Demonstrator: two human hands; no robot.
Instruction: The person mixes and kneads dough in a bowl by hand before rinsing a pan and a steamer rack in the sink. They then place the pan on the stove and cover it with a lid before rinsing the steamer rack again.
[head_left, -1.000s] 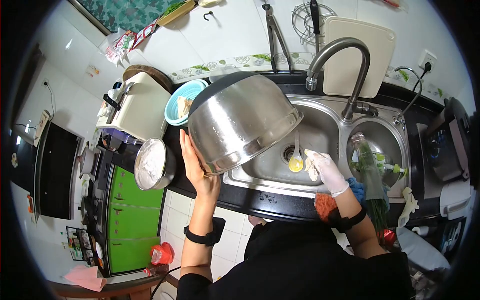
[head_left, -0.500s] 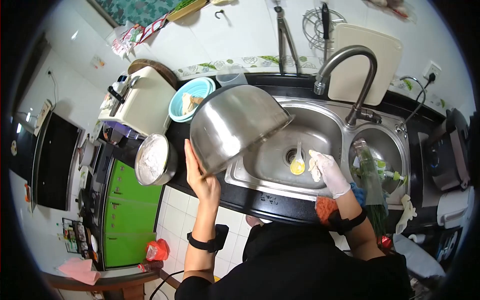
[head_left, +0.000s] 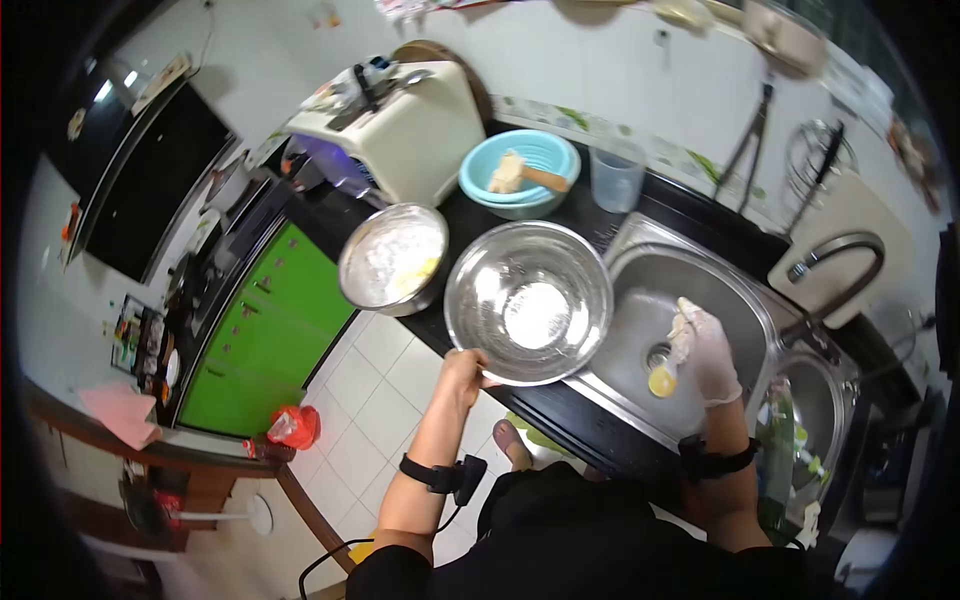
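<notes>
My left hand (head_left: pixel 465 374) grips the near rim of a large stainless steel bowl (head_left: pixel 480 345), its thumb over the edge. The bowl is upright at the counter's edge, its inside bare and shiny. Over the sink (head_left: pixel 625 340), my right hand (head_left: pixel 712 362) wears a clear glove with pale dough stuck to the fingers. Its fingers are loosely apart, and I see nothing gripped. Below them a spoon (head_left: pixel 662 381) with yellow residue lies by the drain; its handle is mostly hidden. Left of the bowl stands a smaller steel bowl (head_left: pixel 400 258) with white flour and some yellow matter.
Behind the bowls are a light blue basin (head_left: pixel 478 180) holding dough and a wooden-looking tool, and a clear plastic cup (head_left: pixel 616 180). A cream-coloured cabinet (head_left: pixel 425 135) stands at the back left. The faucet (head_left: pixel 868 262) and a smaller second basin (head_left: pixel 845 395) lie to the right.
The large bowl has turned from tilted, underside showing, to upright with its inside visible. My left hand has shifted to its near rim. The head view has swung left.
</notes>
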